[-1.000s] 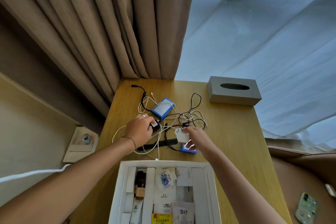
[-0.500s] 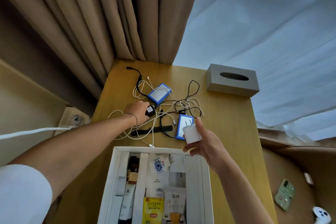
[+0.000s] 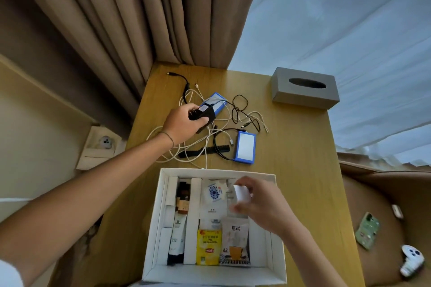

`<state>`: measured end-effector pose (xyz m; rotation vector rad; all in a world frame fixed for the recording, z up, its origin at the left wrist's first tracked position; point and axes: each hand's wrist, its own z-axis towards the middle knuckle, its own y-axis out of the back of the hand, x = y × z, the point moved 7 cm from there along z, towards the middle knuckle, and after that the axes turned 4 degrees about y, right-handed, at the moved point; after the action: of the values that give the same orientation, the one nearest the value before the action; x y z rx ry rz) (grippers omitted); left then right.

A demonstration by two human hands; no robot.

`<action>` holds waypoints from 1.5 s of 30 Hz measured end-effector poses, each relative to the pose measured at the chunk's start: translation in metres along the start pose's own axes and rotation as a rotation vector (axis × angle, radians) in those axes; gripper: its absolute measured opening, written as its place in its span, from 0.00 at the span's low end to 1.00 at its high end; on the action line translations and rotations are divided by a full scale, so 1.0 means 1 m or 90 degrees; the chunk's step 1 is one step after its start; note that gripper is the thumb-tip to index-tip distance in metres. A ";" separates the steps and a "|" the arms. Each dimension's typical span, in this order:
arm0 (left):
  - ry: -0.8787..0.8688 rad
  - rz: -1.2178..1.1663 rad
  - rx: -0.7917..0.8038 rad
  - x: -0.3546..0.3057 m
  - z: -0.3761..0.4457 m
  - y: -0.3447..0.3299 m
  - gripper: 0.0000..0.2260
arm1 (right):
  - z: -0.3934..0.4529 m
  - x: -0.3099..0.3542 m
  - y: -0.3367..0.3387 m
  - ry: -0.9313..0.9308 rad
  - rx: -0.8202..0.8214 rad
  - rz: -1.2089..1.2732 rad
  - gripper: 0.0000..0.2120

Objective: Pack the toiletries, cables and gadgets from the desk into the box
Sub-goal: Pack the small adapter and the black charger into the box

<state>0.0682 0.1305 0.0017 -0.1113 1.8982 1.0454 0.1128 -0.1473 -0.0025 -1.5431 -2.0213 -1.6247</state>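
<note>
Box (image 3: 163, 223): white, open-topped, on the near part of the wooden desk (image 3: 291, 170); its compartments hold sachets, tubes and a yellow tea packet (image 3: 208, 247).
Right hand (image 3: 261, 205): over the far right compartment of the box, fingers curled, pinching a white plug adapter (image 3: 241, 194).
Left hand (image 3: 184, 123): beyond the box's far left corner, closed round a black power adapter (image 3: 202, 112), lifted off the desk.
Cables (image 3: 233, 121): white and black, tangled on the desk beyond the box.
Blue-edged gadget, near (image 3: 245, 147): flat on the desk, just beyond the box's far wall.
Blue-edged gadget, far (image 3: 217, 102): among the cables, partly behind the black adapter.
Tissue box (image 3: 305, 91): grey, far right of the box, well apart.
</note>
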 end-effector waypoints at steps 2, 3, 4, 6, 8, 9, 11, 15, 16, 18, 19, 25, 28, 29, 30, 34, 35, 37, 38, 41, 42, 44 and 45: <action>0.012 -0.068 -0.008 -0.005 -0.015 0.008 0.10 | -0.006 -0.002 -0.017 0.013 -0.011 -0.141 0.26; 0.017 -0.095 -0.006 -0.008 -0.022 0.011 0.09 | -0.007 -0.005 -0.026 0.014 -0.018 -0.181 0.25; 0.021 -0.121 -0.003 -0.011 -0.029 0.014 0.09 | -0.008 -0.008 -0.034 0.009 -0.022 -0.203 0.24; 0.029 -0.171 0.002 -0.016 -0.042 0.019 0.07 | -0.008 -0.015 -0.048 -0.003 -0.021 -0.235 0.21; 0.042 -0.215 0.014 -0.020 -0.053 0.021 0.07 | -0.006 -0.021 -0.058 0.000 -0.028 -0.275 0.20; 0.056 -0.241 0.028 -0.021 -0.059 0.022 0.08 | -0.005 -0.024 -0.062 0.003 -0.036 -0.289 0.19; 0.101 -0.310 0.081 -0.022 -0.070 0.019 0.09 | -0.004 -0.029 -0.067 -0.001 -0.045 -0.296 0.18; 0.158 -0.371 0.203 -0.026 -0.095 0.017 0.13 | -0.008 -0.022 -0.062 0.000 -0.053 -0.292 0.14; 0.161 -0.354 0.228 -0.026 -0.101 0.017 0.15 | -0.012 -0.010 -0.050 0.033 -0.107 -0.261 0.10; 0.147 -0.330 0.291 -0.029 -0.112 0.017 0.18 | -0.023 0.019 -0.009 0.129 -0.291 -0.190 0.03; 0.133 -0.325 0.327 -0.032 -0.118 0.016 0.20 | -0.028 0.033 0.013 0.172 -0.378 -0.148 0.04; 0.098 -0.314 0.531 -0.050 -0.154 0.003 0.18 | 0.005 0.093 0.066 0.258 -0.283 -0.045 0.21; 0.125 -0.378 0.560 -0.057 -0.166 0.002 0.12 | 0.018 0.101 0.058 0.273 -0.139 0.054 0.07; 0.128 -0.391 0.556 -0.059 -0.169 0.003 0.13 | 0.020 0.100 0.056 0.268 -0.102 0.118 0.07; 0.121 -0.402 0.550 -0.061 -0.171 0.005 0.13 | 0.021 0.100 0.056 0.267 -0.080 0.171 0.09; 0.065 -0.483 0.504 -0.072 -0.177 0.017 0.10 | 0.016 0.099 0.062 0.285 -0.008 0.368 0.17; 0.052 -0.515 0.493 -0.076 -0.179 0.021 0.09 | 0.015 0.100 0.064 0.290 0.004 0.366 0.18; 0.034 -0.577 0.471 -0.082 -0.181 0.030 0.09 | 0.017 0.098 0.066 0.296 0.011 0.311 0.19; 0.027 -0.608 0.460 -0.085 -0.181 0.034 0.09 | 0.020 0.096 0.066 0.293 0.014 0.291 0.19; -0.014 -0.675 0.414 -0.092 -0.181 0.051 0.10 | 0.030 0.078 0.067 0.274 0.015 0.295 0.17; -0.030 -0.697 0.397 -0.094 -0.180 0.058 0.10 | 0.033 0.069 0.069 0.262 -0.004 0.291 0.16; -0.050 -0.759 0.350 -0.096 -0.178 0.074 0.11 | 0.039 0.049 0.074 0.213 -0.078 0.275 0.18; -0.053 -0.779 0.316 -0.095 -0.176 0.081 0.13 | 0.041 0.038 0.077 0.183 -0.118 0.271 0.19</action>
<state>-0.0367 0.0277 0.1593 -0.7973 1.5106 -0.2404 0.1717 -0.0995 0.0554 -1.5518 -1.3229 -1.7644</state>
